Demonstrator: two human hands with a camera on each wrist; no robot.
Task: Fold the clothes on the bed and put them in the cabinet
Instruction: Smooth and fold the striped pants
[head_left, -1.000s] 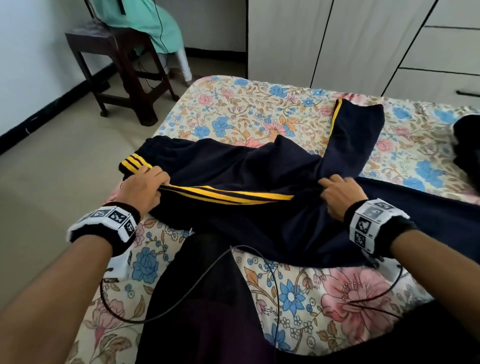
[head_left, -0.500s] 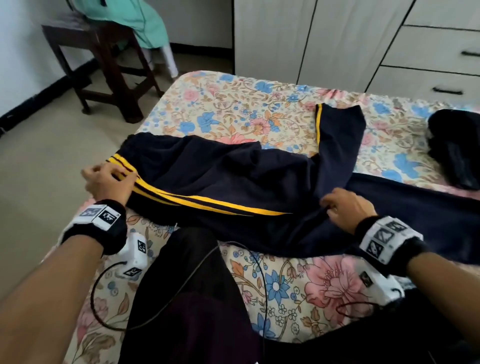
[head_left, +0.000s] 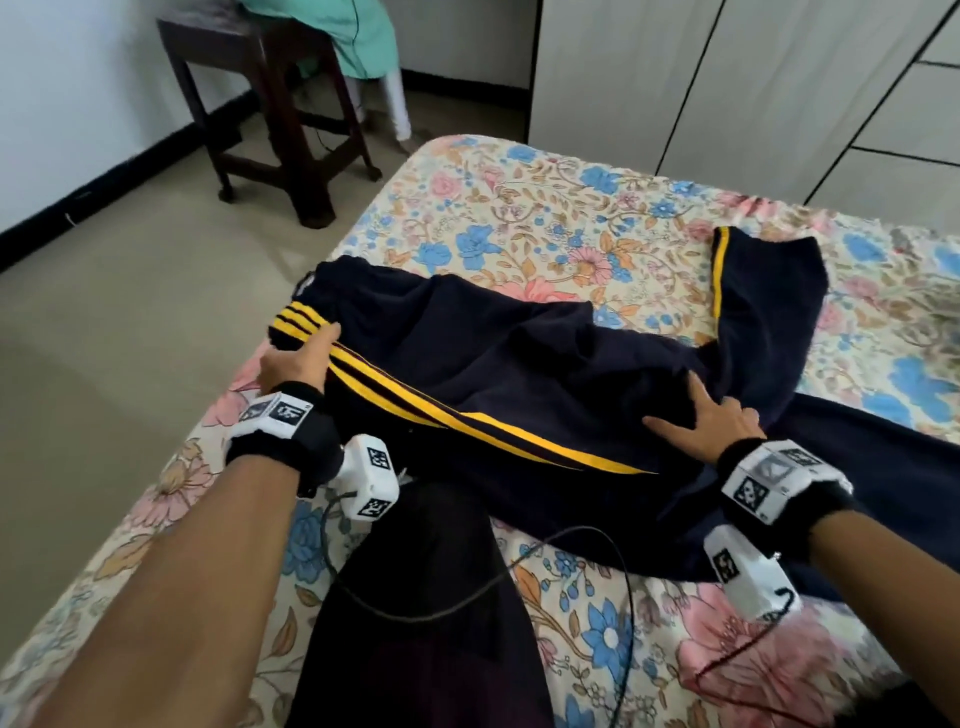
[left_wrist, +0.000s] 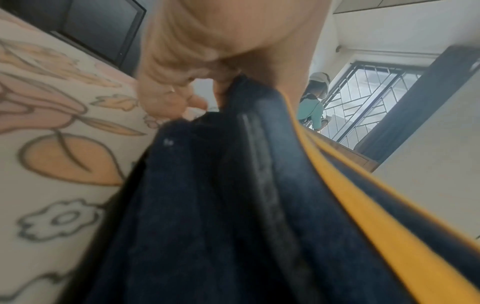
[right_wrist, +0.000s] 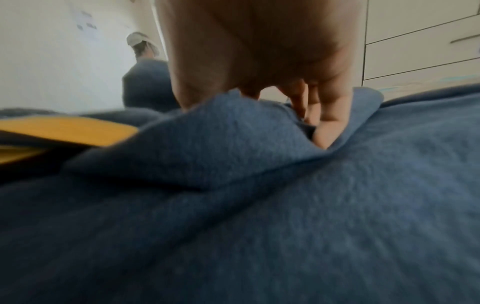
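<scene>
Your left hand pinches the pants at the striped end. Your right hand lies flat on them, fingers straight.

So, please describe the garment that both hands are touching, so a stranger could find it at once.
On the floral bed, near the edge closest to the person, lie dark navy track pants. The left hand grips one end; the right hand presses the middle. Only they carry yellow side stripes.

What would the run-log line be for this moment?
step: folding trousers on bed | left hand: grips striped edge | right hand: flat on fabric | cabinet: not yet used
</scene>
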